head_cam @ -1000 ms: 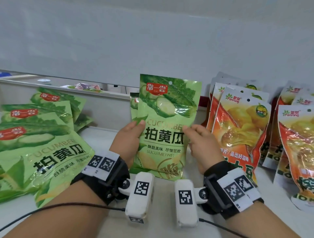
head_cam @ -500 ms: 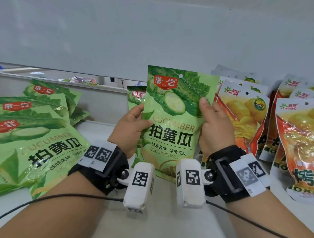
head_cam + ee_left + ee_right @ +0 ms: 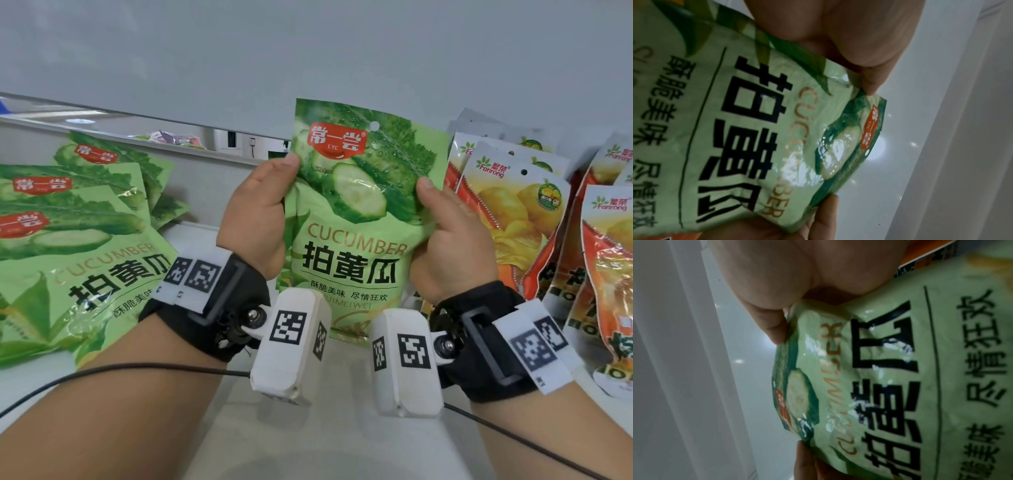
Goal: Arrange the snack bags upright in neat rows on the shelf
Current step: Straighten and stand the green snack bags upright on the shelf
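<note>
Head view shows your left hand (image 3: 255, 219) and right hand (image 3: 452, 240) gripping the glossy green cucumber snack bag (image 3: 356, 219) upright above the white shelf (image 3: 342, 445). Loose green bags (image 3: 68, 240) lie left; orange foil bags (image 3: 513, 219) stand right.

The head camera looks forward and slightly down from above the forearms, toward the white wall behind the shelf. Each wrist camera looks along its palm, very close to the glossy green cucumber snack bag (image 3: 356, 219). All three views share this bag; each wrist view also catches the opposite thumb.
</note>
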### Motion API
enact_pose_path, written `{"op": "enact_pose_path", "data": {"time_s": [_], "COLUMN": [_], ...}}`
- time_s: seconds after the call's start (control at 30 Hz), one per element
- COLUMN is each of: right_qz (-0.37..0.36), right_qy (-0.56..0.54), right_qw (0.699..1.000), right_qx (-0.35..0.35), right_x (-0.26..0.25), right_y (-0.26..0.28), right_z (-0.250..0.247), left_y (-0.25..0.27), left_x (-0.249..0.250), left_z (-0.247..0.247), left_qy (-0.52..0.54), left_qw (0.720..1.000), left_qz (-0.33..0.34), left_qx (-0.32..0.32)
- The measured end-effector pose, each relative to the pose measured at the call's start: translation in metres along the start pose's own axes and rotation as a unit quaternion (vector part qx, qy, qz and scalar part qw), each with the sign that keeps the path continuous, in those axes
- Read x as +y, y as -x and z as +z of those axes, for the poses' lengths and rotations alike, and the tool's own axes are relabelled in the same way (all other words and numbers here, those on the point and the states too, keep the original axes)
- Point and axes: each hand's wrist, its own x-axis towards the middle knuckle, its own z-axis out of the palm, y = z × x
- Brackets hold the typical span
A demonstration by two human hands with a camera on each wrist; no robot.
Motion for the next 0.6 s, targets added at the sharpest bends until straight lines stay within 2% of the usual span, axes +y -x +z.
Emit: {"op": "enact_pose_path", "data": {"time_s": [0.2,0.37,0.5,0.6], "right_qz": [-0.006,0.002,0.042,0.052], "right_qy": [0.073,0.081,0.133,0.146], "right_qw": [0.997,0.997,0.990,0.988], "right_qx": [-0.030,-0.001,-0.013,0.007], "right_x": [0.005,0.008,0.015,0.018], "right_y": [0.007,0.008,0.014,0.016], "right_z": [-0.006,-0.011,-0.016,-0.017], "left_y": [0.003,0.005,0.003,0.003], "left_x": [0.000,-0.013,-0.015,-0.016], "left_z": [-0.002,-0.013,-0.018,-0.021], "left_qy": [-0.005,-0.132,-0.117,-0.116], "left_qw": [1.000,0.988,0.991,0.990], "left_qz": [-0.009,-0.061,-0.057,-0.068], "left_qx": [-0.005,-0.044,-0.019,-0.041]}}
